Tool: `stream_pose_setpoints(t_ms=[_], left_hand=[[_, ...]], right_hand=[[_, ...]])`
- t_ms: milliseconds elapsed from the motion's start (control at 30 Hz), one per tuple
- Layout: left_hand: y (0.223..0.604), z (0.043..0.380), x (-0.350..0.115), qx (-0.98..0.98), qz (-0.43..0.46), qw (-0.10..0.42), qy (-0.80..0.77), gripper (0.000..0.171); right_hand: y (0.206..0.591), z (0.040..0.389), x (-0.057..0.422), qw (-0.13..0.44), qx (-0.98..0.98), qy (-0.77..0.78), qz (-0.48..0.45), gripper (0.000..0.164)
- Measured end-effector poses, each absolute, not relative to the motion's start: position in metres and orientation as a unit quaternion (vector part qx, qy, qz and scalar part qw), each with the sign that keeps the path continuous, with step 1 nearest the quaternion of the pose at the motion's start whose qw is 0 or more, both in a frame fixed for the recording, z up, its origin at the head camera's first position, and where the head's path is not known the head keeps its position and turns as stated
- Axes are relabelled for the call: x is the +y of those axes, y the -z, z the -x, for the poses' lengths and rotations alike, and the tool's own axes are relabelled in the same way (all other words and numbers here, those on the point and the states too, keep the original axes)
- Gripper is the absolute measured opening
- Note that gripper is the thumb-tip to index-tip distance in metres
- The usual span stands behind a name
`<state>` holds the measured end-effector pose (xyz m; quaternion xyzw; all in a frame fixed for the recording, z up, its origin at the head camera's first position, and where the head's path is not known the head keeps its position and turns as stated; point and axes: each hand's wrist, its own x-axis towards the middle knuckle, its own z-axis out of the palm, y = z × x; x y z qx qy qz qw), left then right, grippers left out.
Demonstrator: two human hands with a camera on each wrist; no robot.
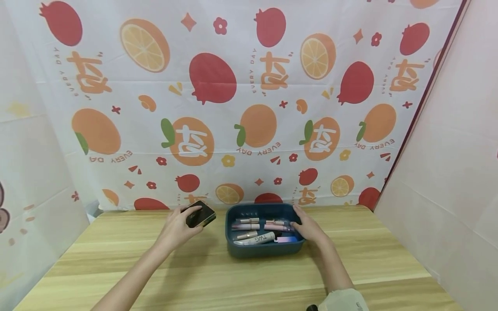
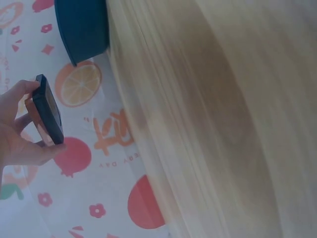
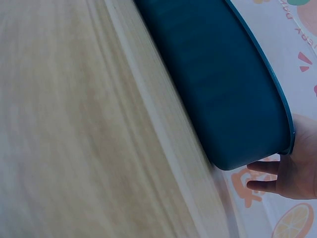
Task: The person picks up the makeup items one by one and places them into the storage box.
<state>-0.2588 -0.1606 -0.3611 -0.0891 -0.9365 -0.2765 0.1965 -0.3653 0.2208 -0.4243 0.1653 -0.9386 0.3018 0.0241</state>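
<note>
My left hand [image 1: 175, 226] pinches a black square case [image 1: 201, 214], like a makeup compact, between thumb and fingers, left of a dark blue bin [image 1: 264, 251]. The left wrist view shows the case [image 2: 48, 111] edge-on, raised above the wooden surface. My right hand [image 1: 310, 226] grips the bin's right end, thumb over the rim and fingers along the outside wall. In the bin lie several lipstick-like tubes [image 1: 247, 226], a white tube [image 1: 254, 239] lettered "TWG" with a black cap, and a pink-and-blue item [image 1: 285, 239].
The bin stands on a light wood-grain table [image 1: 241, 280], near its back edge. Behind it hangs a white sheet [image 1: 233, 172] printed with fruit. Pale sheets close off the left and right sides.
</note>
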Motion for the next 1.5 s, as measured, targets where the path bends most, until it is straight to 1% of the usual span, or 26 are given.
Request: stream_pose_setpoints(t_ms=[233, 500, 700, 1100, 1333, 1500], left_hand=[[0.36, 0.259, -0.156, -0.939, 0.087, 0.185, 0.277, 0.053], [0.36, 0.26, -0.148, -0.935, 0.096, 0.201, 0.277, 0.052], [0.359, 0.262, -0.142, -0.935, 0.097, 0.191, 0.282, 0.051], [0.357, 0.266, -0.129, -0.933, 0.102, 0.188, 0.288, 0.052], [0.356, 0.269, -0.124, -0.937, 0.096, 0.171, 0.288, 0.055], [0.355, 0.273, -0.119, -0.936, 0.096, 0.172, 0.293, 0.057]], right_hand=[[0.424, 0.363, 0.221, 0.023, -0.939, -0.302, -0.164, 0.06], [0.425, 0.363, 0.22, 0.026, -0.938, -0.302, -0.169, 0.06], [0.424, 0.363, 0.22, 0.026, -0.936, -0.307, -0.17, 0.061], [0.425, 0.365, 0.22, 0.028, -0.934, -0.309, -0.175, 0.061], [0.426, 0.365, 0.22, 0.024, -0.935, -0.306, -0.175, 0.061], [0.424, 0.364, 0.22, 0.024, -0.935, -0.308, -0.173, 0.062]])
